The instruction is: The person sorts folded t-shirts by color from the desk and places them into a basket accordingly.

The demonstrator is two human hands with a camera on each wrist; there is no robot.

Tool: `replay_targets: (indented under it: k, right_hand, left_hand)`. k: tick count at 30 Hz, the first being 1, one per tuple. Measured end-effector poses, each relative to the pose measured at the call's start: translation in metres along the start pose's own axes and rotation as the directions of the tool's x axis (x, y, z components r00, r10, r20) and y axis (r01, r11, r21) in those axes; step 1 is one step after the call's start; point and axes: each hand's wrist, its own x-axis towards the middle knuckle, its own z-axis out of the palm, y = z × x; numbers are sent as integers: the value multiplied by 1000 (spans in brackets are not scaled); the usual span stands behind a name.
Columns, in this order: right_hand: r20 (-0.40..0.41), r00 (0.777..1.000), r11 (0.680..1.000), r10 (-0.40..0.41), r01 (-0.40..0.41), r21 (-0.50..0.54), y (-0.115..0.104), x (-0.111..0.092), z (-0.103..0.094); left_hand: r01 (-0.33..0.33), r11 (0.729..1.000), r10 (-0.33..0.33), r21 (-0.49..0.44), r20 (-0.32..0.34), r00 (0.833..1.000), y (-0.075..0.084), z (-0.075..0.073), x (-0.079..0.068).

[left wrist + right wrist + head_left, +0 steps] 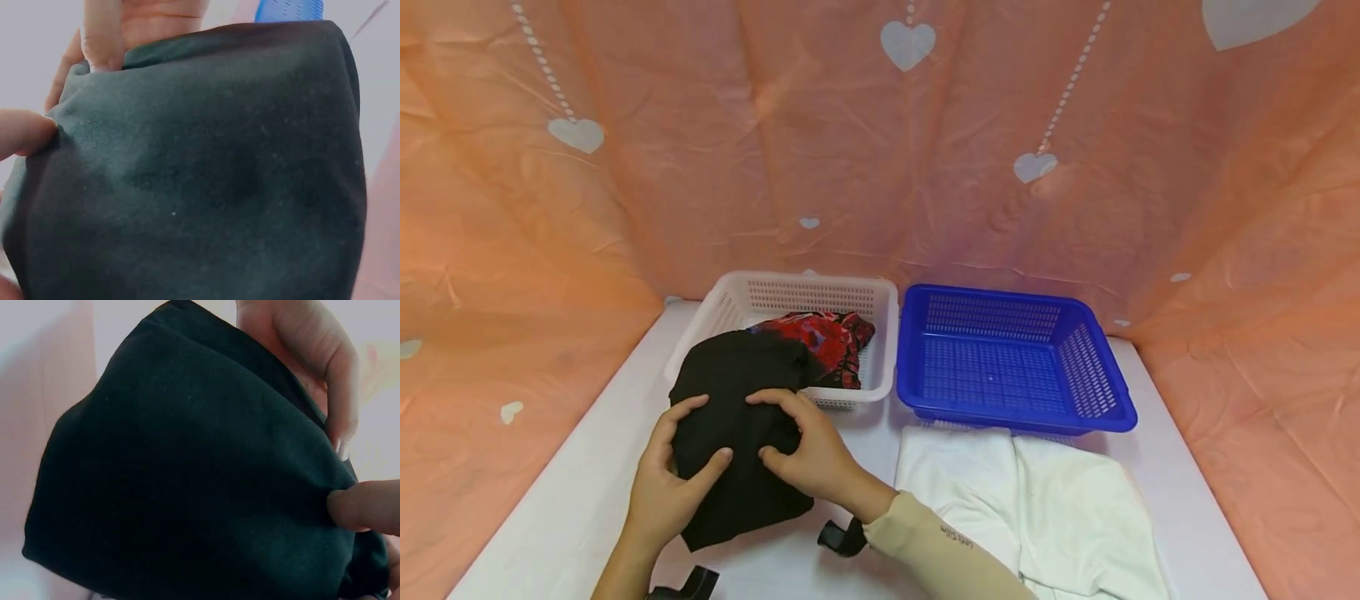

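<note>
Folded black cloth [742, 433], pinched from left and right

A peach-orange curtain [880, 150], thin and creased, rises behind and along both sides. Below it spreads the smooth white surface [587, 467]. On the near right lies a folded white cloth [1075, 508], soft and lightly wrinkled, just in front of the blue plastic basket [988, 371], a round-cornered rectangle with a gridded floor and perforated walls. Close on its left stands a white plastic basket [868, 395] of similar shape. The black cloth, matte and flecked with tiny pale specks, covers this basket's near left corner in the head view; whether the two touch, I cannot tell. A beige sleeve [955, 562] with small lettering wraps the right forearm. The left hand [662, 487] pinches the black cloth near its left edge, the right hand [816, 450] near its right, thumbs pressing into the fabric. Inside the white plastic basket sits a crumpled red-and-black patterned cloth [827, 342]. Pale hearts [907, 45], flat and printed, dot the curtain.
</note>
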Motion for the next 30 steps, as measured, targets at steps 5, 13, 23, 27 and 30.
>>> replay_targets:
  k: [5, 13, 23, 27, 30]
  right_hand:
    - [-42, 999, 999, -35, 35, 14, -1, 8, -12]
    - [-164, 978, 991, -127, 120, -51, 0, 23, -33]
    - [-275, 947, 984, -164, 178, 27, -10, 46, -59]
    - [-331, 916, 965, -226, 256, 49, -14, 55, -67]
    - [-373, 887, 949, -271, 311, 51, -14, 61, -72]
  left_hand:
    - [-69, 989, 70, -130, 3, 998, 5, 3, 14]
    - [-187, 939, 174, -289, -71, 982, 15, 12, 41]
    - [-290, 923, 259, -254, -146, 955, 40, 22, 74]
    - [-334, 913, 292, -236, -194, 936, 51, 26, 86]
    - [-344, 919, 302, -192, -217, 928, 57, 28, 94]
